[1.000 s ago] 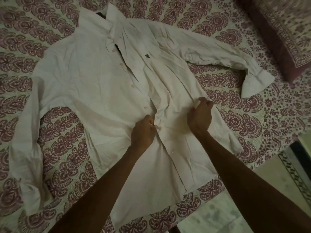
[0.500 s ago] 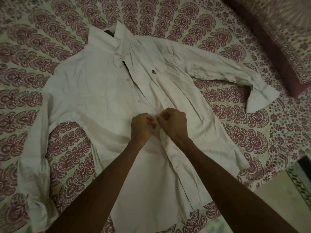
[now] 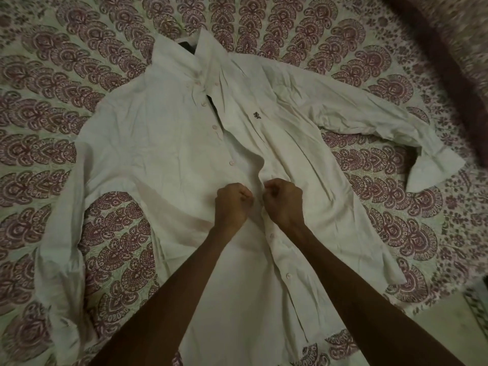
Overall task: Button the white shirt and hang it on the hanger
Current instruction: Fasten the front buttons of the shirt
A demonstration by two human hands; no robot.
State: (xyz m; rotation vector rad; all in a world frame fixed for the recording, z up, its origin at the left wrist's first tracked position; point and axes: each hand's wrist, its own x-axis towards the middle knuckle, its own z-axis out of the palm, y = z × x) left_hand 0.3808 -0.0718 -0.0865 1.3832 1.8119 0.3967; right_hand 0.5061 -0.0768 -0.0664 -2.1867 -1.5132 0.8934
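The white shirt (image 3: 158, 154) lies front-up on the bed (image 3: 66, 75), collar toward 12 o'clock. Mid-placket, the left hand (image 3: 232, 204) and right hand (image 3: 284, 202) curl their fingers, pinching the two front edges. Best to draw both edges taut, line button against hole, then push through.

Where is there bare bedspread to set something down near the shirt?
Widest: bedspread beyond the collar. Also the gap between the left-hand sleeve and the shirt body, and the stretch below the right-hand sleeve. Crowded at the placket, where left hand and right hand both pinch fabric.
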